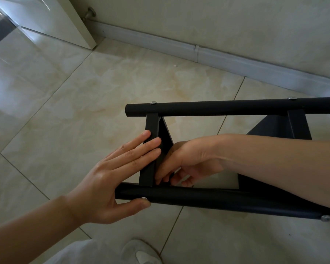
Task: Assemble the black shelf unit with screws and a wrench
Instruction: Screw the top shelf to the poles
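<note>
Left hand (111,180): spread flat, straight fingers (141,147) pressed against the outer face of the black crosspiece (150,149), thumb lying under the near tube by a screw head (144,198).
Right hand (185,162): reaches in from the right between the two tubes, fingers curled down at the foot of the crosspiece; whether they pinch anything cannot be told, the tips are hidden behind the near tube.
Black shelf unit (227,106): lies on its side on the floor, directly under both hands; near tube (208,198) passes below the palms, the far tube beyond the fingertips.
In the way: the right forearm crosses over the near tube and covers part of a black panel (265,126) to the right of the hand.
Screws: silver heads sit on the far tube (153,102) and at the near tube's right end (326,218).
Further out: glossy tiled floor (84,92), white skirting (217,56) and wall beyond, a white shoe (141,252) below the left hand.
</note>
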